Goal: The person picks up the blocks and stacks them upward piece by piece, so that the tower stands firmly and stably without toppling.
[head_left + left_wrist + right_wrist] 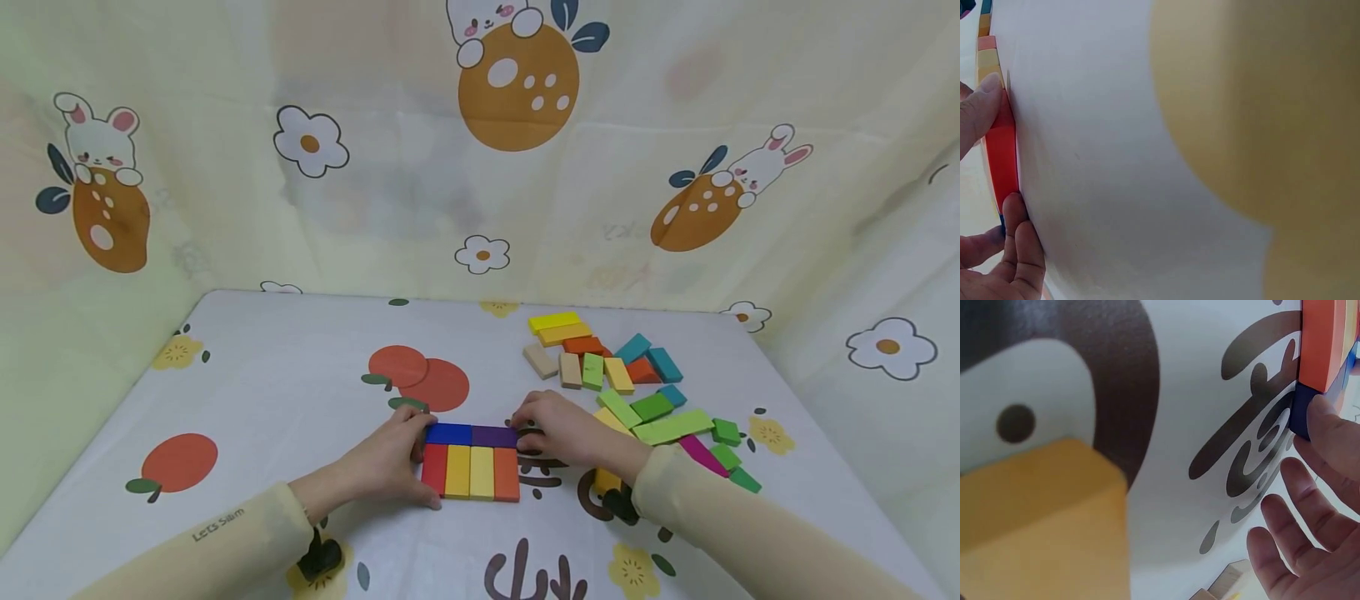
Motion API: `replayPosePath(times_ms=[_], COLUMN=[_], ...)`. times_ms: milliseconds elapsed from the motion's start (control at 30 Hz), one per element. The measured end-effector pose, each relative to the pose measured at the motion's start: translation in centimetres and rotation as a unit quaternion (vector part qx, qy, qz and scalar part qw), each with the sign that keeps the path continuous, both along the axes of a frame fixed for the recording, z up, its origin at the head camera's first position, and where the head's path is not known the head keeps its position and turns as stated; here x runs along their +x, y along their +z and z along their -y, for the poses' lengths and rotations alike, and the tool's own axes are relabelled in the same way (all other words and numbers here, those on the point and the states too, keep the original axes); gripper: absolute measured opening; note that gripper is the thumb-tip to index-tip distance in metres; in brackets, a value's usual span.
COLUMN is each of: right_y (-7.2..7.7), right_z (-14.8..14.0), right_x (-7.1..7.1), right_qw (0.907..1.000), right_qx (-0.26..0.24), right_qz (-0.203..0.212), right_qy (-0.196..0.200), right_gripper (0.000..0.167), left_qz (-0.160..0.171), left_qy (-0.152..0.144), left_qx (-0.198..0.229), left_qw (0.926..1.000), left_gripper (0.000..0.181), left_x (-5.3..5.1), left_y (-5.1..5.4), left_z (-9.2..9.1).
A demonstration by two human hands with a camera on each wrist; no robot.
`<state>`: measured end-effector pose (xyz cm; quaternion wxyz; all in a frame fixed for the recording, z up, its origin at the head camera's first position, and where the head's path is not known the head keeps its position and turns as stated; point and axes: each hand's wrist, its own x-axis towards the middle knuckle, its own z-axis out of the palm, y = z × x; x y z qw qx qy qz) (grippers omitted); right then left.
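Note:
Upright blocks in red (433, 471), yellow (457, 472), pale yellow (482, 473) and orange (506, 475) lie side by side on the table. Along their far ends run a blue block (448, 434) and a purple block (495, 437), end to end. My left hand (386, 454) spans the left side of this rectangle, thumb at the near corner by the red block and fingers at the far corner by the blue one. With thumb and index finger, my right hand (566, 429) pinches the purple block's right end; its other fingers are spread apart in the right wrist view.
Loose blocks lie scattered at the right, among them a long green block (673, 427), a magenta block (703, 456) and a teal block (665, 365). Yellow blocks lie partly under the right forearm. A printed curtain (375, 208) hangs behind the table (285, 375).

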<state>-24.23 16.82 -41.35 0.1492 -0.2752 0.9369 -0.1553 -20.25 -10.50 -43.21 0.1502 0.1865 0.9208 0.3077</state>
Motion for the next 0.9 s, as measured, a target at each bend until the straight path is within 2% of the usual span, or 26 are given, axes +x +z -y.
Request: replayPosePath(times_ms=[467,600,733,900], right_y=[-0.1,0.0,1.1,2.2], right_z=[-0.1,-0.4,-1.6,-4.8], right_x=[-0.2,0.1,0.8,1.7], right_qw=[0.9999,0.9998,0.9975,0.9962], right_qx=[0.000,0.003,-0.004,-0.013], right_qz=[0.002,0.006,0.002,-0.007], right_qy=[0.014,-0.020,-0.070,-0.086], right_gripper=[0.024,0.026,0.028,0.028], left_qz=[-0.001,0.003,0.012,0.018], left_qy=[0.000,-0.001,-0.001,-0.003], left_qx=[-0.004,-0.003,-0.004,-0.010], left_qw=[1.0000,1.0000,0.9999,0.9998], left_gripper=[0.099,0.100,0.102,0.104], left_x=[0.1,0.1,0.1,0.0], left_y=[0.1,0.0,0.0,0.1], left_z=[-0.1,-0.2,-0.1,0.2])
